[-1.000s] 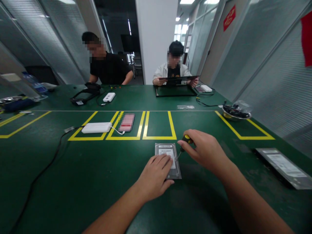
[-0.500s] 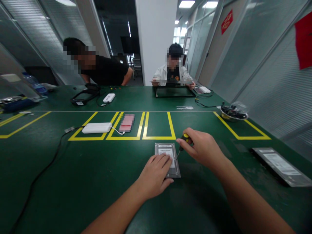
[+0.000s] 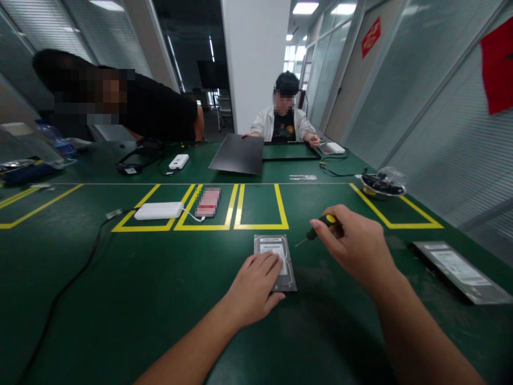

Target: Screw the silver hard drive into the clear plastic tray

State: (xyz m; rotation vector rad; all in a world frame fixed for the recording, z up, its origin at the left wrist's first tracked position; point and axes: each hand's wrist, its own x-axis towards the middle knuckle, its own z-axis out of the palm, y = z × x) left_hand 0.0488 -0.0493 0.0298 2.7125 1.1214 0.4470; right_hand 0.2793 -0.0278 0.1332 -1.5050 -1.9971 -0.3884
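Observation:
A hard drive (image 3: 287, 278) with a white label and a silver-grey case lies flat on the green table in front of me. My left hand (image 3: 258, 280) rests on it, fingers stretched over the label and the thumb along its near edge. To the right, my right hand (image 3: 352, 240) is closed around the black-and-yellow handle of a screwdriver (image 3: 315, 232). The thin shaft points down and left, and its tip is apart from the drive, just off the right edge. A second, larger-looking drive (image 3: 460, 271) lies farther right.
Yellow tape outlines (image 3: 260, 228) mark the table beyond my hands. A white power bank (image 3: 159, 210) is cabled to a phone (image 3: 208, 202). A metal bowl (image 3: 382, 190) of dark parts stands right. Opposite, one person handles a dark panel (image 3: 239, 155); another leans left.
My right hand has drawn the screwdriver up and right, away from the drive's edge. My left hand stays put. Across the table, the dark panel swung left, and the other person leaned farther left.

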